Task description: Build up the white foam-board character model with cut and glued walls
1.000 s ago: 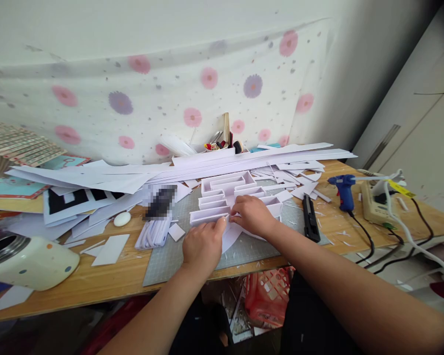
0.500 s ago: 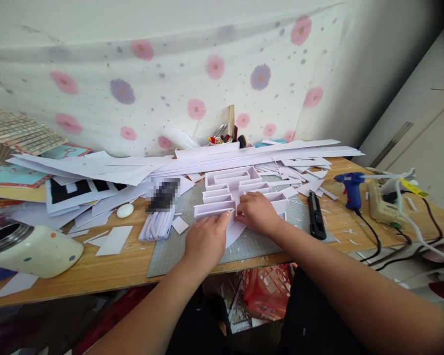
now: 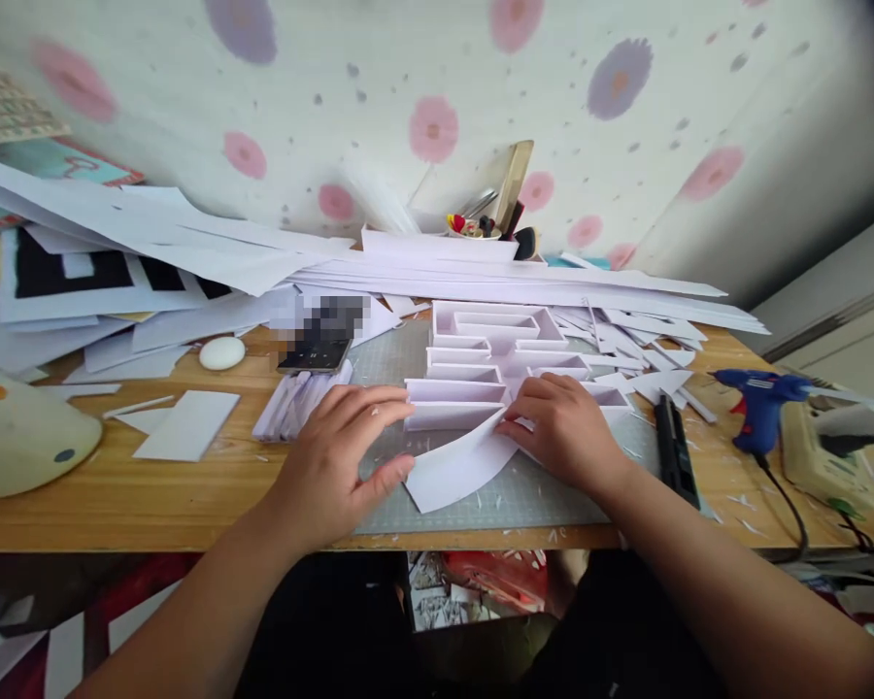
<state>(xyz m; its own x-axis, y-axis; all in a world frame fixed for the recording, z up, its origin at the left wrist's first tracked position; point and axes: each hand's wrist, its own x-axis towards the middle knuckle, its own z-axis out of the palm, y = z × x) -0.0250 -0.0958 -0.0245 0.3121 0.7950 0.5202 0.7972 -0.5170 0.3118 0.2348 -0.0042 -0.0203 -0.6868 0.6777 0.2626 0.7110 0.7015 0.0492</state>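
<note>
A white structure of low upright walls (image 3: 455,389) stands on the grey cutting mat (image 3: 495,513). At its near side a curved white sheet (image 3: 455,468) slants up toward the walls. My left hand (image 3: 335,466) is open at the left end of the structure, its fingers spread and the thumb by the sheet's left edge. My right hand (image 3: 564,427) is closed at the sheet's right end, fingers bent down against the sheet and the nearest walls; its fingertips pinch the sheet's edge there.
Right of the mat lie a black cutter (image 3: 674,451) and a blue glue gun (image 3: 761,403) with its cord. Long white sheets (image 3: 524,282) run along the back. To the left are a phone (image 3: 317,348), a white oval object (image 3: 222,353) and a cream jar (image 3: 29,432).
The view has tilted down and closer. My left hand has moved left off the structure and its fingers have opened. More of the curved sheet now shows between the hands.
</note>
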